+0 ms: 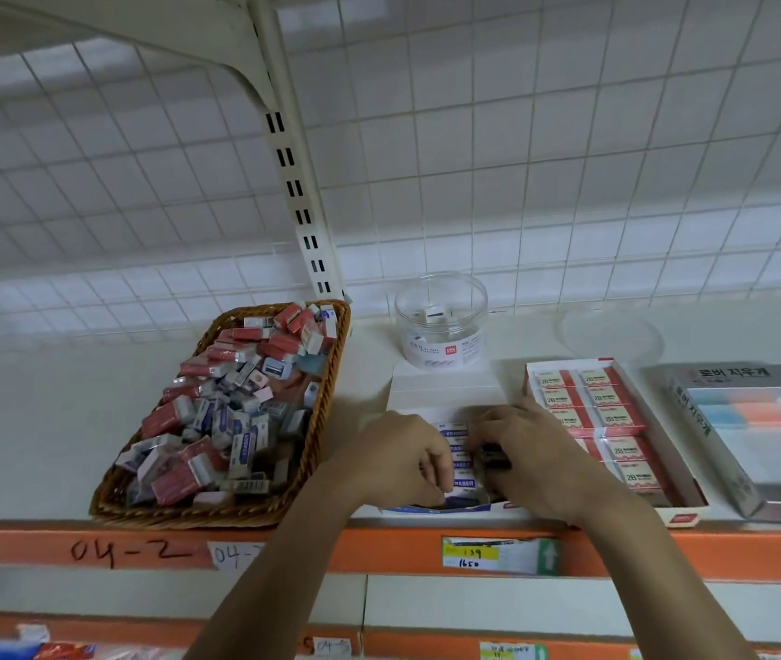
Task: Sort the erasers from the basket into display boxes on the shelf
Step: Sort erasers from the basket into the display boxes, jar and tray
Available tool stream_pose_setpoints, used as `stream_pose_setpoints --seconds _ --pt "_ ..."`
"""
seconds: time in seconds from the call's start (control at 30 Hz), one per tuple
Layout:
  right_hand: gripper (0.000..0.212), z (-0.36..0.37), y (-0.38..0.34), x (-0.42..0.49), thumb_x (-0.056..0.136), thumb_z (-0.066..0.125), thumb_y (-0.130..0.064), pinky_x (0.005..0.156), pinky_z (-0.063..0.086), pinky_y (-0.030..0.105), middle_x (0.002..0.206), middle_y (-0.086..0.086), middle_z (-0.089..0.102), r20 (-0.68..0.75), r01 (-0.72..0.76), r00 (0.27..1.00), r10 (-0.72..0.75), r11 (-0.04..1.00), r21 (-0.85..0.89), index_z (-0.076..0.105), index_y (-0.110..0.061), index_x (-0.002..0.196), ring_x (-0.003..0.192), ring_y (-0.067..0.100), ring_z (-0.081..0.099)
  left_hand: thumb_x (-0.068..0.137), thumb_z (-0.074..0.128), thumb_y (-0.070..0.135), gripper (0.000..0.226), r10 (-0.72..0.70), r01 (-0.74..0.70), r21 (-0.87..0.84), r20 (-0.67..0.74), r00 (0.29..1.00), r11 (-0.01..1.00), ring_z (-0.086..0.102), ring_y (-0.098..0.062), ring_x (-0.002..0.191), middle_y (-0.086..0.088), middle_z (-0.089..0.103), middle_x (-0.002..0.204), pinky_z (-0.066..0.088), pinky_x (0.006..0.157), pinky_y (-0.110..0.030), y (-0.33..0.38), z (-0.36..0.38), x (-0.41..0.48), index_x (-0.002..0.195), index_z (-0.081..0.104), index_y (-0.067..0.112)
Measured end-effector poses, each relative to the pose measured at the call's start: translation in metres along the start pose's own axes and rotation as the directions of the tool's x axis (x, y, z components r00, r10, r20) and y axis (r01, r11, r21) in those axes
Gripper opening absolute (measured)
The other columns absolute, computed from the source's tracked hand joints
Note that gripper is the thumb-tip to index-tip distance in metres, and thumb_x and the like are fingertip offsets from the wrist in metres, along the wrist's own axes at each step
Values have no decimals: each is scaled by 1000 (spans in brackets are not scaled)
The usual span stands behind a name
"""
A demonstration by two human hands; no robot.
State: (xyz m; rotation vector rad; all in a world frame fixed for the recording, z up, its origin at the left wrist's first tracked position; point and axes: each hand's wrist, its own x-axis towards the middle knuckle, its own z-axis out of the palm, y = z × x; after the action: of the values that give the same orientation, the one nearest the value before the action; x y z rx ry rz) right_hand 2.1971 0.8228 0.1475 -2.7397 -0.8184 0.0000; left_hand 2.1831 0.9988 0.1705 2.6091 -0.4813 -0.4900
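A wicker basket (pixel 326 397) on the shelf's left holds several red and blue-white wrapped erasers (pixel 217 412). Right of it stands a white display box (pixel 445 393) with a row of blue-labelled erasers (pixel 459 462). Both hands are inside this box. My left hand (pixel 398 459) has its fingers curled down onto the row of blue erasers. My right hand (pixel 531 450) grips a small dark eraser (pixel 493 457) beside that row. Further right, a red-trimmed display box (pixel 686 469) is filled with pink 2B erasers (pixel 612 416).
A clear round tub (pixel 443 321) with a few small items stands behind the white box, and its clear lid (pixel 609 335) lies to the right. A silver boxed eraser set (pixel 755 431) lies at the far right. The orange shelf edge (pixel 141 550) carries price labels.
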Motion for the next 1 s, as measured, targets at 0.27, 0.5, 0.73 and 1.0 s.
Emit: stream_pose_setpoints --seconds 0.27,0.5,0.73,1.0 --pt "30 -1 -2 0 83 57 -23 92 33 23 118 -11 58 19 -30 999 29 1000 0 64 -30 111 110 15 44 80 71 11 10 16 -16 6 -83 996 1000 62 -1 71 2 74 86 40 59 0 0 6 -1 86 77 15" --pt "33 -9 -12 6 89 52 -16 97 40 28 123 -3 60 -54 -79 995 85 991 105 61 -24 120 114 17 48 93 56 19 19 17 17 93 -357 934 996 59 -2 70 10 70 82 51 68 -23 2 3 -2 94 75 20" --pt "32 -8 -41 19 92 50 -18 95 34 22 125 -4 58 -83 4 996 11 984 181 57 -25 123 115 14 48 93 53 25 17 4 103 144 -597 803 984 57 -9 92 7 65 97 45 79 -25 -15 -3 -20 100 69 24" --pt "33 2 -92 49 87 53 -10 91 36 24 121 2 60 -135 211 973 -188 961 180 60 -17 119 110 21 51 95 47 27 25 -118 297 136 -704 700 945 48 -15 110 3 59 111 41 95 -30 -43 -16 -58 112 64 22"
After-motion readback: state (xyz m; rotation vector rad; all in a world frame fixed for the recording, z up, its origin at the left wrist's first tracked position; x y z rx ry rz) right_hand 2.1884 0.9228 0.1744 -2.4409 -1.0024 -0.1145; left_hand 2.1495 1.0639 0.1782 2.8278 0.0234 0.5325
